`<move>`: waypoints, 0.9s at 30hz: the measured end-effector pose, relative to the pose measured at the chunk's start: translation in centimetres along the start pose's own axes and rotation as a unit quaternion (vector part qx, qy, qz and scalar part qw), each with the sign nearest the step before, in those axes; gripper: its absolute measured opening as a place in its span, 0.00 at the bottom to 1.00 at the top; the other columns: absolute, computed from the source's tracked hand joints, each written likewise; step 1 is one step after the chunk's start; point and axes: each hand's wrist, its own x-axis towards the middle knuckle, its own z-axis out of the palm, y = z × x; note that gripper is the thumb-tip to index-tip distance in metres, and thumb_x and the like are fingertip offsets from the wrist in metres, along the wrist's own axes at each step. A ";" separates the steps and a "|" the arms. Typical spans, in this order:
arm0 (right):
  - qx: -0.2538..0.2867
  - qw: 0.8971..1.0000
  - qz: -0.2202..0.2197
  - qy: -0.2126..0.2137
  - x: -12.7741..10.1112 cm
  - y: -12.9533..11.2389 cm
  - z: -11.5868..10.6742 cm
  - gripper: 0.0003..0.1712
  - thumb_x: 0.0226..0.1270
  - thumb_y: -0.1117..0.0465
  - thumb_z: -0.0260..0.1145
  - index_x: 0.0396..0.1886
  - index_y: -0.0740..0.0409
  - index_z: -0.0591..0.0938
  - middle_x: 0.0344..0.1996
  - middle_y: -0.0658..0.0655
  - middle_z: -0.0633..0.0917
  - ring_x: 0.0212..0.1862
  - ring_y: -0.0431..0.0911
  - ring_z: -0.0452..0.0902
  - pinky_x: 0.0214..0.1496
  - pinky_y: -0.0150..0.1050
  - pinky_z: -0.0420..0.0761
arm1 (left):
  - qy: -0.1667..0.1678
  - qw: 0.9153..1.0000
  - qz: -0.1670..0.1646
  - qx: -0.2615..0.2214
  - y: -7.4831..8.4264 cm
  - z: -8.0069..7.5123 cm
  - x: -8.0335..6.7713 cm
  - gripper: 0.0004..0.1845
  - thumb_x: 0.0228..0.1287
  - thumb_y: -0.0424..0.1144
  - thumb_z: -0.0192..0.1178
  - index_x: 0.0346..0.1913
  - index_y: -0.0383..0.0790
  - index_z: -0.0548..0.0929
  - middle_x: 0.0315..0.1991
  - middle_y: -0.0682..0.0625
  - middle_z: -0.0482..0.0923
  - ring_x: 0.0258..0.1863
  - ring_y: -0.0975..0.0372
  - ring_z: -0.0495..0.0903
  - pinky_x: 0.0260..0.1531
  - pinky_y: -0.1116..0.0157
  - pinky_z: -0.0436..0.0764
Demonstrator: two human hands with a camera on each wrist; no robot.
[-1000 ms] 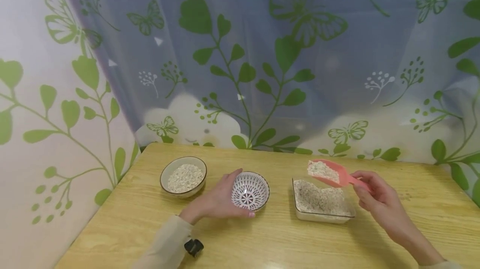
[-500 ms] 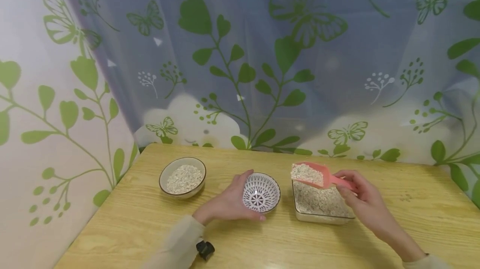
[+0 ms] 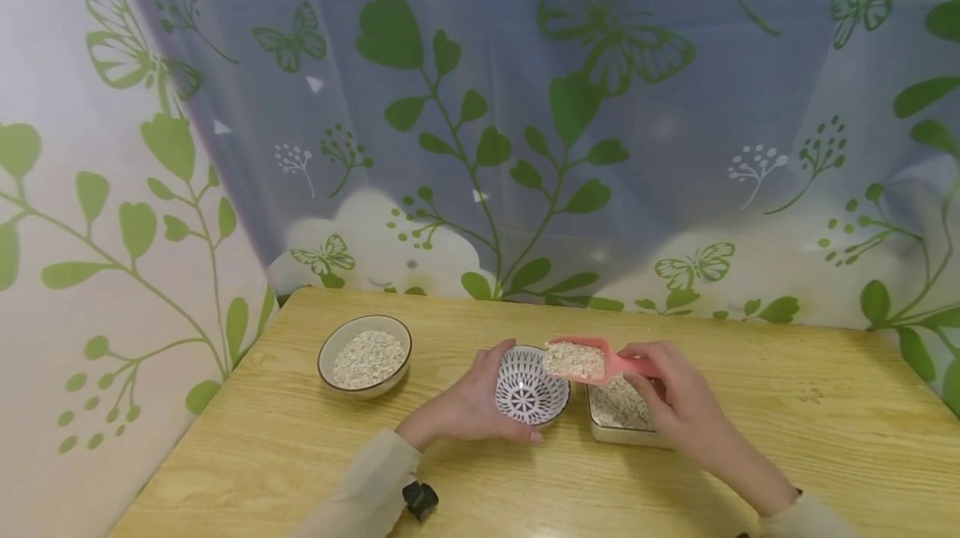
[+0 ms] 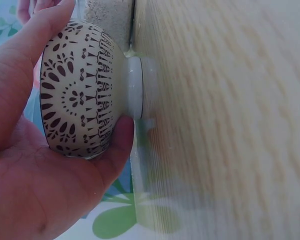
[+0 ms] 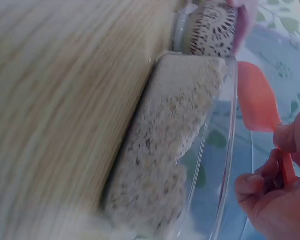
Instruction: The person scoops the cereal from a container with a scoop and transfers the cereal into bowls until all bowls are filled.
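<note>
My right hand [image 3: 678,396] grips the handle of a pink scoop [image 3: 611,360] heaped with oat flakes [image 3: 576,361]. The scoop's front edge overlaps the right rim of a small patterned bowl [image 3: 528,392] in the head view. Thumb and fingers of my left hand [image 3: 476,400] spread round the left side of that bowl, which holds nothing and stands upright on the table. Brown patterns and a white foot show on the bowl's outside [image 4: 80,90] in the left wrist view. Beneath my right hand is a clear rectangular container [image 5: 145,165] of oats, partly hidden in the head view.
A larger cream bowl [image 3: 330,379] with oats inside stands at the left on the wooden table [image 3: 262,438]. Behind the table hangs a curtain [image 3: 450,229] printed with leaves and butterflies. A black band-like piece [image 3: 420,500] sits at the left sleeve.
My right hand has carried the loaded scoop left, from over the container to the patterned bowl's rim. My left hand has slid that bowl a little to the right, closer to the container.
</note>
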 end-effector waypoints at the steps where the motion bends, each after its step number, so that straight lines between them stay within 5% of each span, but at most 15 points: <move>1: -0.015 1.000 -0.015 0.001 0.2 -0.1 0.3 0.22 0.57 0.80 0.70 0.50 0.60 0.81 0.37 0.50 0.79 0.31 0.30 0.63 0.28 0.26 0.68 | 0.000 1.000 0.001 -0.001 0.0 0.0 0.0 0.73 0.36 0.53 0.85 0.82 0.42 0.47 0.67 0.41 0.66 0.64 0.51 0.73 0.69 0.46 0.73; 3: -0.045 0.998 -0.046 0.001 0.4 -0.4 0.9 0.22 0.57 0.78 0.72 0.49 0.59 0.81 0.36 0.49 0.79 0.31 0.31 0.62 0.28 0.24 0.67 | -0.001 1.000 0.001 0.000 0.0 0.0 0.0 0.73 0.36 0.54 0.85 0.82 0.42 0.47 0.67 0.41 0.66 0.63 0.52 0.73 0.69 0.46 0.73; 7: -0.107 0.988 -0.114 -0.006 0.9 -1.0 1.6 0.08 0.80 0.63 0.57 0.49 0.58 0.81 0.33 0.48 0.75 0.31 0.34 0.62 0.26 0.22 0.66 | -0.004 1.000 -0.001 0.006 0.2 -0.1 0.0 0.74 0.36 0.55 0.84 0.83 0.43 0.46 0.68 0.41 0.65 0.64 0.51 0.72 0.69 0.46 0.72; 10: -0.168 0.971 -0.172 -0.003 1.3 -1.4 2.1 0.25 0.86 0.55 0.38 0.48 0.57 0.82 0.30 0.50 0.73 0.30 0.37 0.63 0.24 0.25 0.65 | -0.004 1.000 -0.002 0.011 0.2 0.0 0.0 0.74 0.37 0.56 0.84 0.83 0.43 0.46 0.70 0.40 0.64 0.67 0.49 0.71 0.70 0.45 0.71; 12: -0.205 0.958 -0.201 -0.004 1.4 -1.6 2.3 0.28 0.87 0.56 0.33 0.47 0.57 0.83 0.30 0.51 0.74 0.30 0.40 0.64 0.24 0.27 0.68 | -0.004 1.000 -0.002 0.011 0.2 0.0 0.0 0.74 0.37 0.56 0.84 0.83 0.43 0.46 0.71 0.39 0.63 0.68 0.48 0.71 0.70 0.44 0.71; 21: -0.284 0.924 -0.256 -0.029 1.4 -2.1 2.4 0.28 0.87 0.63 0.32 0.51 0.59 0.82 0.34 0.55 0.78 0.33 0.47 0.69 0.32 0.37 0.75 | -0.001 1.000 -0.006 0.004 0.3 0.0 -0.2 0.74 0.37 0.57 0.84 0.83 0.44 0.46 0.72 0.37 0.61 0.70 0.45 0.70 0.69 0.41 0.71; 27: -0.301 0.913 -0.274 -0.006 1.3 -2.1 2.6 0.25 0.87 0.65 0.36 0.50 0.58 0.83 0.33 0.54 0.78 0.32 0.48 0.70 0.32 0.37 0.75 | 0.008 1.000 -0.005 0.005 0.2 -0.1 -0.3 0.73 0.37 0.58 0.83 0.83 0.43 0.47 0.73 0.37 0.61 0.70 0.46 0.70 0.70 0.41 0.71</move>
